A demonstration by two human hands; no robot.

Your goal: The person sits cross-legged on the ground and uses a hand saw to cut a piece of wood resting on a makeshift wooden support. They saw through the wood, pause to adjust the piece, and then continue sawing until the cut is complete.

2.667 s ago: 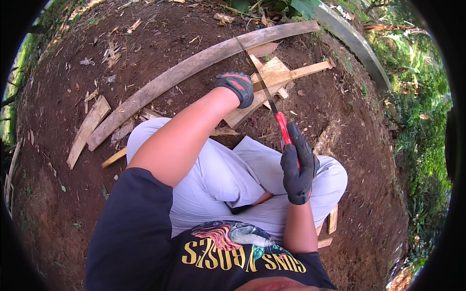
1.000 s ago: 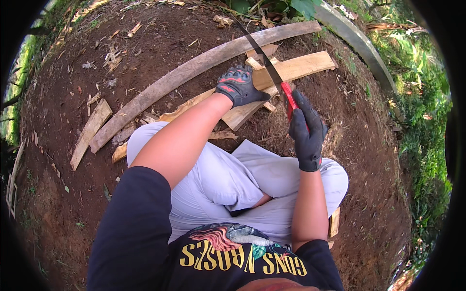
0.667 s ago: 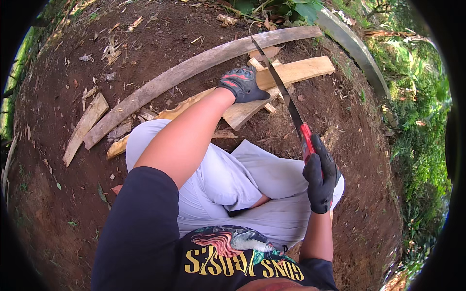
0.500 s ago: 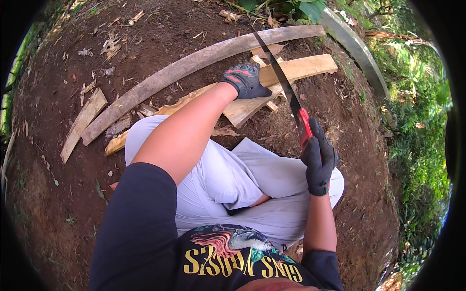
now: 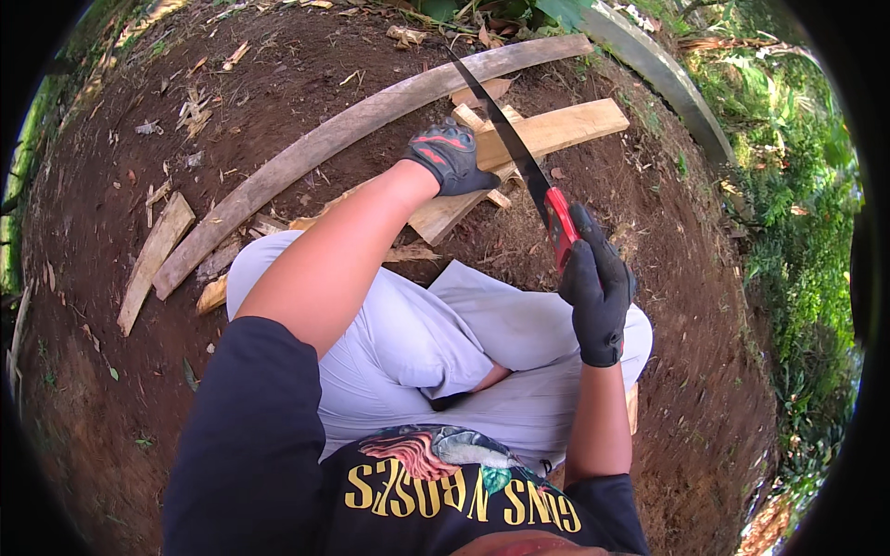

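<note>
Crossing the plank (image 5: pixel 579 124) just beside the left hand (image 5: pixel 448 159) gripping it, the saw (image 5: pixel 530 170) is held in the right hand (image 5: pixel 598 285).

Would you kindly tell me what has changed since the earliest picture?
The plank has turned: its narrow edge faced up, now its broad face does. The right hand, with the saw, has moved rightward and a little forward. Nothing was let go: the left hand is still on the plank, the right still holds the saw, and the long board lies as before.
</note>
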